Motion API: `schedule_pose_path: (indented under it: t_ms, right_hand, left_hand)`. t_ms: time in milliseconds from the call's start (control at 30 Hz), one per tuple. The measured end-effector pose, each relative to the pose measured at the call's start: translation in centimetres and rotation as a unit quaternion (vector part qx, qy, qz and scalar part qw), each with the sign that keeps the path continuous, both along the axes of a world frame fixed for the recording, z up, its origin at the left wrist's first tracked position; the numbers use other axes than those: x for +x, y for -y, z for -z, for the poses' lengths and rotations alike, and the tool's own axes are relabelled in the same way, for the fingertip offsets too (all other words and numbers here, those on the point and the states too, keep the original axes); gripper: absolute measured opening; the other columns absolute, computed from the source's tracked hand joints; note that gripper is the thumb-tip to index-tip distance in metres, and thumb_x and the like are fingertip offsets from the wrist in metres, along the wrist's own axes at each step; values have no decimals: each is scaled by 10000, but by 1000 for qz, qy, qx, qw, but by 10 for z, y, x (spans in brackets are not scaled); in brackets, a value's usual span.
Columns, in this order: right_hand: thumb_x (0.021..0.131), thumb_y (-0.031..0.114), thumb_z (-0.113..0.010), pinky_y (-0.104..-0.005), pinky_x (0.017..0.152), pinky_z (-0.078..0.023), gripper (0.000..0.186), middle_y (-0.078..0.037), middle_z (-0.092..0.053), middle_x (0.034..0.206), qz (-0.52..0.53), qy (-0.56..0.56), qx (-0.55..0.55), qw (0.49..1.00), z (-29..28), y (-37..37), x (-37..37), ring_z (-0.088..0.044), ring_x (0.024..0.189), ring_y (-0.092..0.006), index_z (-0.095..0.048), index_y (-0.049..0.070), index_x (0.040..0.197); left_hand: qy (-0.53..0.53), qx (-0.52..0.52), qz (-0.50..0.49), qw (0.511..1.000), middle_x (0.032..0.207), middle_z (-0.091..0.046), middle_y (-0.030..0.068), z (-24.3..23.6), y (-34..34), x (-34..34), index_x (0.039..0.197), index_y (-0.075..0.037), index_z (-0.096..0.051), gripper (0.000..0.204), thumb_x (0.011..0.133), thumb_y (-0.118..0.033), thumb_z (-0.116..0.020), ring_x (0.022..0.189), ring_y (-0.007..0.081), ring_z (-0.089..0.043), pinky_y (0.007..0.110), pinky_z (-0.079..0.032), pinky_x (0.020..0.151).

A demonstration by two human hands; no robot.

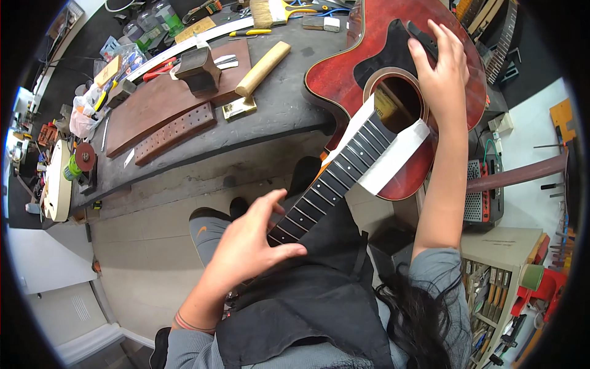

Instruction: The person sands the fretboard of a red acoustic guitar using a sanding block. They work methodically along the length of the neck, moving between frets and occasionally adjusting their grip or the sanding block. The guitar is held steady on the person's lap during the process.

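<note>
A red acoustic guitar [332, 77] lies tilted, its body at the upper right against the bench edge and its neck running down to the left over my lap. My left hand [249, 237] straddles the dark fretted neck [335, 184] near its lower end, thumb on one side and fingers on the other, hiding the headstock end. My right hand [445, 67] rests with fingers apart at the black bridge [422, 38]. White masking strips [393, 163] flank the fretboard end by the soundhole [409, 92]. A black pickguard [387, 52] sits beside it.
The dark workbench [283, 111] holds a brown board [147, 111], a drilled wooden block [175, 132], a wooden cylinder [264, 67], a dark metal block [198, 71] and a paintbrush [270, 12]. A tool cabinet [498, 264] stands right, below a red-and-grey amplifier [476, 190].
</note>
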State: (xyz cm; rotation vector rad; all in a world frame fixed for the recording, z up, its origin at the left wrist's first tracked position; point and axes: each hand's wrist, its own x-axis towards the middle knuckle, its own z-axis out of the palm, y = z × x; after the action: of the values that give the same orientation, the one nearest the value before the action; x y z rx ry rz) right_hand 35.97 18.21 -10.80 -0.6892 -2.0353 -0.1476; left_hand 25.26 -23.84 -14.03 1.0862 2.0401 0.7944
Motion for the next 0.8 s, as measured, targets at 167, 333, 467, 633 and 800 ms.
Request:
schedule_pose_path:
  t_ms: [167, 333, 467, 633, 800]
  right_hand:
    - [1081, 627, -546, -513, 1240, -372, 688, -153, -547, 1621, 103, 52, 11, 993, 19, -54, -16, -499, 1496, -374, -604, 127, 1549]
    - [1110, 579, -523, -513, 1189, -425, 575, -85, -642, 1513, 82, 54, -8, 995, 12, -58, -15, -563, 1418, -340, -650, 175, 1499]
    - [1108, 574, -536, -511, 1179, -433, 541, -78, -653, 1476, 73, 26, 5, 997, 17, -60, -15, -572, 1399, -333, -666, 196, 1473]
    - [1097, 581, -557, -510, 1185, -428, 548, -77, -648, 1479, 72, 25, 1, 997, 16, -59, -14, -563, 1410, -338, -663, 200, 1476]
    - [1086, 585, -576, -501, 1204, -410, 558, -82, -630, 1503, 85, 30, -4, 996, 16, -53, -14, -544, 1437, -337, -656, 204, 1486]
  left_hand:
    - [-44, 192, -92, 976, 1161, -699, 99, -14, -39, -70, 1456, -53, -601, 688, 868, -253, -899, 970, 216, -718, 364, -581, 871]
    - [-500, 186, -53, 844, 1255, -688, 139, 5, -135, -138, 1411, -80, -616, 510, 965, -257, -789, 1197, 327, -663, 444, -573, 969]
    - [-531, 74, -16, 844, 1244, -628, 165, 14, -171, -157, 1412, -94, -585, 516, 964, -261, -779, 1182, 366, -669, 471, -590, 964]
    - [-564, 53, 15, 824, 1145, -641, 197, 24, -194, -183, 1408, -87, -567, 435, 1004, -178, -699, 1136, 380, -684, 488, -596, 940]
    - [-411, 292, -94, 858, 1297, -684, 221, 7, -172, -173, 1541, 17, -507, 518, 1084, -215, -583, 1228, 424, -654, 466, -507, 1074]
